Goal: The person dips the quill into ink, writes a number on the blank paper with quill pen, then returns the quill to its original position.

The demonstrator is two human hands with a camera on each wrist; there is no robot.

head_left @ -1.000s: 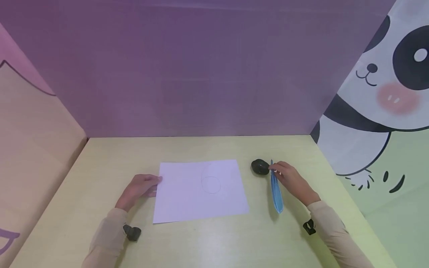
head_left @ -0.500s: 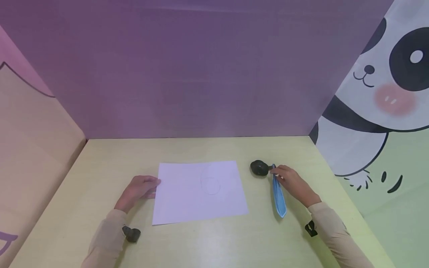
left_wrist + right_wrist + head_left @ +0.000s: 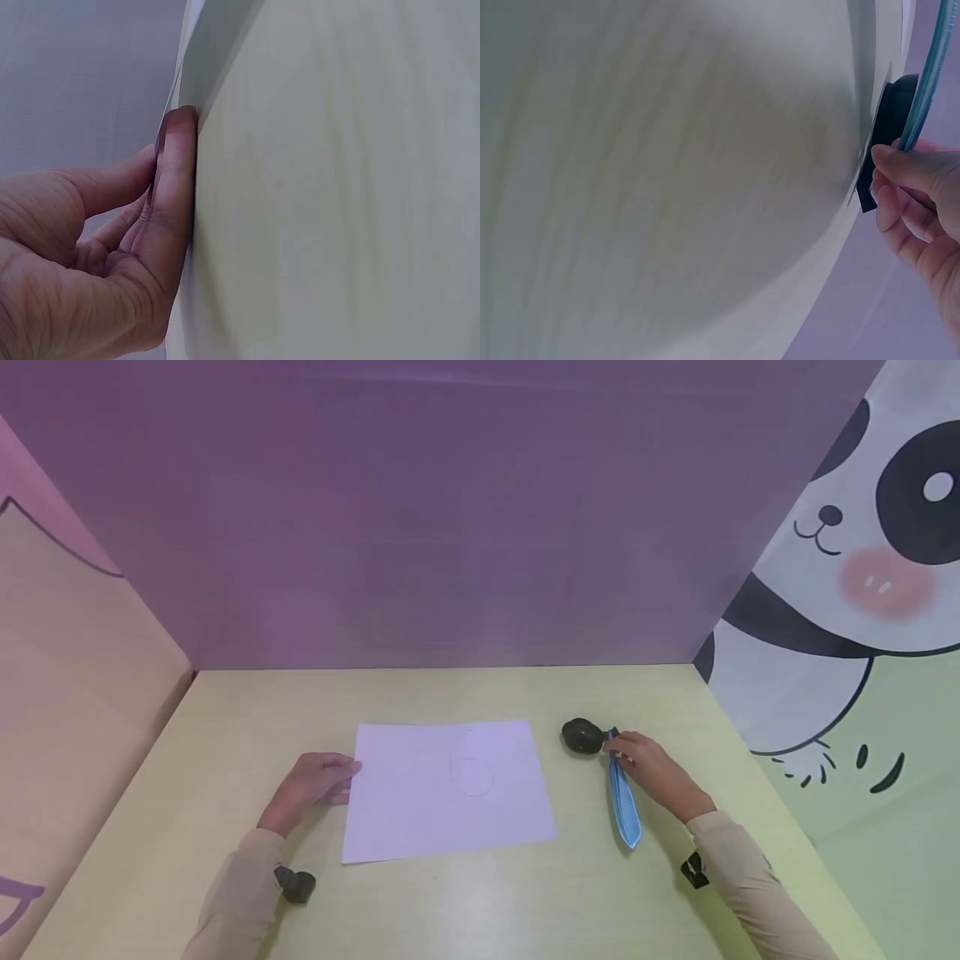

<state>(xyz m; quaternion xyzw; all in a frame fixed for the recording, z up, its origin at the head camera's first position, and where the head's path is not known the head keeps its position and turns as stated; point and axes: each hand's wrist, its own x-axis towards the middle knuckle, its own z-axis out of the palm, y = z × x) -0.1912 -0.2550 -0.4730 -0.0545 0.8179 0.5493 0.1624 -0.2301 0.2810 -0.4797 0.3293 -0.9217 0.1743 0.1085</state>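
Note:
A white sheet of paper (image 3: 420,810) with faint curved pencil-like lines lies on the table. At its left edge my left hand (image 3: 313,783) pinches it, thumb above and fingers beneath, as the left wrist view (image 3: 127,247) also shows. My right hand (image 3: 654,770) pinches the far end of a long, narrow blue item (image 3: 624,806) with a pale rim and a pointed near end; its exact kind is unclear. Left of those fingertips sits a glossy, rounded black object (image 3: 582,736), seen partly behind the right hand (image 3: 922,202) in the right wrist view.
The pale wooden table (image 3: 465,910) ends at a purple panel (image 3: 450,527) at the back. A pinkish wall (image 3: 82,652) stands to the left, and a panda-painted wall (image 3: 847,710) to the right. Dark devices are strapped at both wrists.
The near end of the blue item has swung slightly right and towards the person, and its face has turned a little. The left hand, paper and black object stay in place.

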